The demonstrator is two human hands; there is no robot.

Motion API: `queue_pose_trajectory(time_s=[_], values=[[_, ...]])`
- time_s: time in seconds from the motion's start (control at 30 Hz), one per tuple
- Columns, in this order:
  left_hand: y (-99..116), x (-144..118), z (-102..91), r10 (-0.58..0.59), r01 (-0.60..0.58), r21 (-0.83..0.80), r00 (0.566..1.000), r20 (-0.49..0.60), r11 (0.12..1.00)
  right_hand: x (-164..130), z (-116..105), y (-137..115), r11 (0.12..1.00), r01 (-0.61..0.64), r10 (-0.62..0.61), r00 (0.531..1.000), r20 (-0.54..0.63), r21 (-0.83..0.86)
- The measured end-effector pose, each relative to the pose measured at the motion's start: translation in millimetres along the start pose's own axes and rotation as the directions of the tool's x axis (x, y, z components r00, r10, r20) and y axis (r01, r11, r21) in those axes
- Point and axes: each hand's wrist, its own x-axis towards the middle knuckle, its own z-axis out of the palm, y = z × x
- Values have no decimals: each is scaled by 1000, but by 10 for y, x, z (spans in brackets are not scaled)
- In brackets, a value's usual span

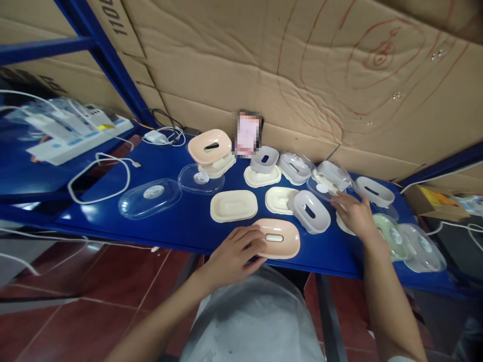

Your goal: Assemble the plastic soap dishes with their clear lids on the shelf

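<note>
My left hand [236, 249] rests on the left end of a pink oval soap-dish part [281, 239] at the front edge of the blue table [188, 221]. My right hand [352, 211] reaches toward a clear lid [330, 181] that sits over a cream part, its fingers touching or just short of the lid. A grey slotted insert [311, 211] lies tilted between the two hands. Two cream trays [234, 205] [279, 199] sit just behind the pink part.
Farther back stand a pink insert on a cream stack [210, 147], a grey insert on a cream tray [264, 160] and more clear lids [150, 197] [199, 178]. Green and clear parts [390, 232] lie at right. Cables [100, 176], a power strip [68, 146] and cardboard walls surround.
</note>
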Motion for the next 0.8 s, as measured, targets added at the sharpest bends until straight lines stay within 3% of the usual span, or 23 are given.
queue_pose_trajectory(time_s=[0.07, 0.13, 0.17, 0.2, 0.23, 0.3, 0.37, 0.47, 0.63, 0.73, 0.8], values=[[-7, -14, 12, 9, -8, 17, 1000, -13, 1000, -30, -109, -204, 990, -68, 93, 974, -206, 126], [-13, -41, 29, 3, 0, 50, 999, -54, 999, -110, -197, -504, 912, -110, 277, 876, -395, 395], [-16, -59, 38, -9, 14, 64, 997, -77, 998, -168, -224, -678, 826, -100, 383, 822, -422, 555], [-19, -77, 47, -25, 33, 72, 995, -100, 997, -234, -237, -856, 707, -82, 460, 808, -368, 702], [-22, -96, 56, -43, 52, 73, 992, -119, 996, -303, -234, -1031, 573, -78, 499, 823, -272, 816], [-29, -126, 69, -65, 74, 63, 988, -138, 995, -431, -185, -1348, 350, -144, 469, 883, -40, 926], [-38, -140, 73, -61, 70, 61, 988, -142, 996, -515, -94, -1593, 290, -227, 413, 906, 92, 930], [-50, -127, 63, -38, 44, 67, 995, -96, 997, -532, 49, -1804, 456, -254, 390, 919, 66, 853], [-68, -105, 53, -78, 80, 26, 995, -66, 996, -485, 142, -1838, 810, -81, 220, 960, -171, 581], [-76, -126, 79, -100, 103, 23, 990, -101, 994, -517, 126, -1773, 900, 152, -92, 983, -160, 410], [-81, -143, 96, -116, 120, 28, 987, -112, 992, -542, 106, -1741, 891, 332, -329, 942, -64, 311]])
